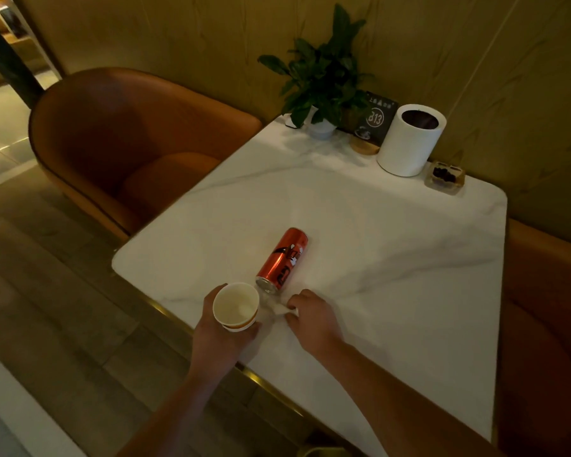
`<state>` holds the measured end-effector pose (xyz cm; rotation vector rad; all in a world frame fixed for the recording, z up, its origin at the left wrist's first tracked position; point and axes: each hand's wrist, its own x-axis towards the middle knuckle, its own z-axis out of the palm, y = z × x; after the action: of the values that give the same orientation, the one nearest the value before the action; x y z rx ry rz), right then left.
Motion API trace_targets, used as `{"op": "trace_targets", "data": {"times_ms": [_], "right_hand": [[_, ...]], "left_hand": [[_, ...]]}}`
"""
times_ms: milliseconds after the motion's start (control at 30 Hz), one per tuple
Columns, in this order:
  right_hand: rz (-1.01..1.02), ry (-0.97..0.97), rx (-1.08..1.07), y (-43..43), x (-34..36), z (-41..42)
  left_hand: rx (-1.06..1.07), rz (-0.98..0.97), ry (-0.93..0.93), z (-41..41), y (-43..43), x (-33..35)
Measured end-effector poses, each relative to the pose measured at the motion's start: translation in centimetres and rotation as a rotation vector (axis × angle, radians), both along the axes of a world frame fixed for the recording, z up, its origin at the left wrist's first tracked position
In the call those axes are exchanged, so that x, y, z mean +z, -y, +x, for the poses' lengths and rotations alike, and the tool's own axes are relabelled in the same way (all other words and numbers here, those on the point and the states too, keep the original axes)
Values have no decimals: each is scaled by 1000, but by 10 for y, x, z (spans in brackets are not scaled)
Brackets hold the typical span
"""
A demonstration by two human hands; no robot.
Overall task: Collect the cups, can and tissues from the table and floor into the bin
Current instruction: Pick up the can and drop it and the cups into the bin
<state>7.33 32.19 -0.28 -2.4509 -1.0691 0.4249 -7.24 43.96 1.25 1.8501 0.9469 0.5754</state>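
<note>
While the left hand wraps a paper cup at the near edge of the worktop, its fingers clamped round the cup's wall, the cup sits upright with its mouth open to the camera, probably so it can serve as a carrier for smaller litter. It looks empty, or close to it. Just beyond the cup lies the can, red, on its side, its base end nearly touching the cup's rim. Just right of the cup, the right hand presses down on a white tissue that is hard to tell from the pale marble; its fingers are curled together and seem to be pinching the tissue, though the contact is partly hidden. My judgement is that the tissue is being gathered to go into the cup, with the can next. Well beyond the cup, at the far edge against the wall, stands the bin, white, round and open-topped, so everything has to travel across the worktop. Left of the bin are a sign and a plant; right of it is a small tray. An orange chair stands far left of the cup. No litter shows on the visible floor.
</note>
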Motion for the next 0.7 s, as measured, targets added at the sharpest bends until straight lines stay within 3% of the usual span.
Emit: {"op": "trace_targets", "data": {"times_ms": [267,700], "right_hand": [[146,-294,-228,20,15,1],[163,-538,-551,19,58,8]], "left_hand": [[24,-82,-8,4,-6,12],[-15,-58,-46,-11,-33,40]]}}
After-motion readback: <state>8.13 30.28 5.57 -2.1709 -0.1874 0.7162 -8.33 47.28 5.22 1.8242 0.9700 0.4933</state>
